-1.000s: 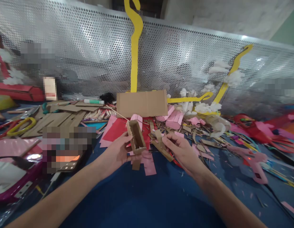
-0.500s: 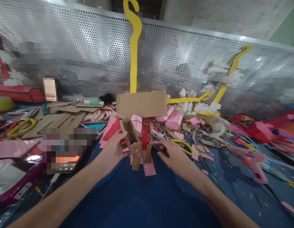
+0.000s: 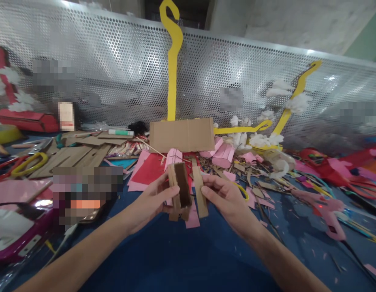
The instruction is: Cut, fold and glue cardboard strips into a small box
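Note:
My left hand is closed around a small open cardboard box, its hollow side turned up and toward the right. Between the thumb and fingers of my right hand is a narrow cardboard strip, held upright just right of the box with a small gap between them. Behind the box lie a pink paper piece with dark lines and red paper. A pink paper strip shows below, between my hands.
A larger cardboard piece stands behind, below a tall yellow hook shape. Cardboard scraps lie on the blue table. A pink glue gun with a lit red light is at right; yellow-handled scissors lie left.
My right hand has let go of the scissors and now holds the cardboard strip. My left hand has turned the box more upright and shifted it right, toward the strip.

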`<state>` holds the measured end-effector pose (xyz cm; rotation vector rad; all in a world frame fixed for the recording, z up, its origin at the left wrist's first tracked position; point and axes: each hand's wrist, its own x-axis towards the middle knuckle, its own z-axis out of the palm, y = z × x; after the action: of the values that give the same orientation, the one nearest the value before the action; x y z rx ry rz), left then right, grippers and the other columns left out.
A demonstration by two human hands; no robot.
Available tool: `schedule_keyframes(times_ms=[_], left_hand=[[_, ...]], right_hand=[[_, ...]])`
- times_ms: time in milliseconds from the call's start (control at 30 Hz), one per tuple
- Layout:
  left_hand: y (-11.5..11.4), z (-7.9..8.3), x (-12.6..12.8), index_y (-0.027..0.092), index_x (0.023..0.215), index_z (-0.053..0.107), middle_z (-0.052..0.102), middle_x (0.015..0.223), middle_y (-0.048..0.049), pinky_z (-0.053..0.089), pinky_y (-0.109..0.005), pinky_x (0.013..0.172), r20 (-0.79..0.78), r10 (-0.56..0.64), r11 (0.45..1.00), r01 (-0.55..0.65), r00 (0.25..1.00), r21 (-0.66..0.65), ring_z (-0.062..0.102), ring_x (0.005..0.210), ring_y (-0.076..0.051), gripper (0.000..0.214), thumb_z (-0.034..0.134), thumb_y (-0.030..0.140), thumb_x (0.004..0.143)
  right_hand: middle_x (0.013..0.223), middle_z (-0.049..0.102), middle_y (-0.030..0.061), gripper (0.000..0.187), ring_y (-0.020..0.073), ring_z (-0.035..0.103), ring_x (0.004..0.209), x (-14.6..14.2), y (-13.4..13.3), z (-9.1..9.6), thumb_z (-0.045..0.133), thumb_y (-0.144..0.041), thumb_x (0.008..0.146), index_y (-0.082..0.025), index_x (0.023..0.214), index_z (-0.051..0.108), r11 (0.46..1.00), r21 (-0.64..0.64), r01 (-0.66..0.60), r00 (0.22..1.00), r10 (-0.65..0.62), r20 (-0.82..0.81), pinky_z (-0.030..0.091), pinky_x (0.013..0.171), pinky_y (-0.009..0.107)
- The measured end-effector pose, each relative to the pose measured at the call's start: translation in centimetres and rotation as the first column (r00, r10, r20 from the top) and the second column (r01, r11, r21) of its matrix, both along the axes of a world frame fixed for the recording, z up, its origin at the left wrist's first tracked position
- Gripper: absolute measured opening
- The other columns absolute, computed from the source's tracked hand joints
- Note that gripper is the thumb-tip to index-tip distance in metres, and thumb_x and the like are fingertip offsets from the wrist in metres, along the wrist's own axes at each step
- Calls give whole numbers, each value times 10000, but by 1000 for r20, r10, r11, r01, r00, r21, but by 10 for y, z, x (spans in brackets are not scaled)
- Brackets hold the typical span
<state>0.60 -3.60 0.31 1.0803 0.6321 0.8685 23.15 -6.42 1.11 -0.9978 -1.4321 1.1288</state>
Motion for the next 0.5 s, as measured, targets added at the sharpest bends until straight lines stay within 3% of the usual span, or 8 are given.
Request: schedule_keyframes(times_ms=[133, 500], left_hand=[[-4, -2, 0, 278, 1453, 524, 654, 1332, -144, 629, -444, 832, -57, -91, 996, 92, 994, 20, 724, 1046, -287, 560, 720, 374, 938], [-6, -4, 0, 319, 1495, 464, 688, 1297, -143, 647, -423, 811, -140, -163, 984, 171, 977, 46, 735, 1119, -331, 610, 710, 403, 943]], right_hand=[[775, 696, -1, 216, 142, 633, 667, -10, -9, -2, 757, -419, 903, -211, 931, 702, 998, -38, -54, 998, 53, -33, 532, 641, 268], [778, 697, -9, 137, 146, 634, 684, -14, -8, -13, 743, -358, 918, -230, 926, 695, 999, 32, -1, 1000, 2, -20, 519, 659, 276]])
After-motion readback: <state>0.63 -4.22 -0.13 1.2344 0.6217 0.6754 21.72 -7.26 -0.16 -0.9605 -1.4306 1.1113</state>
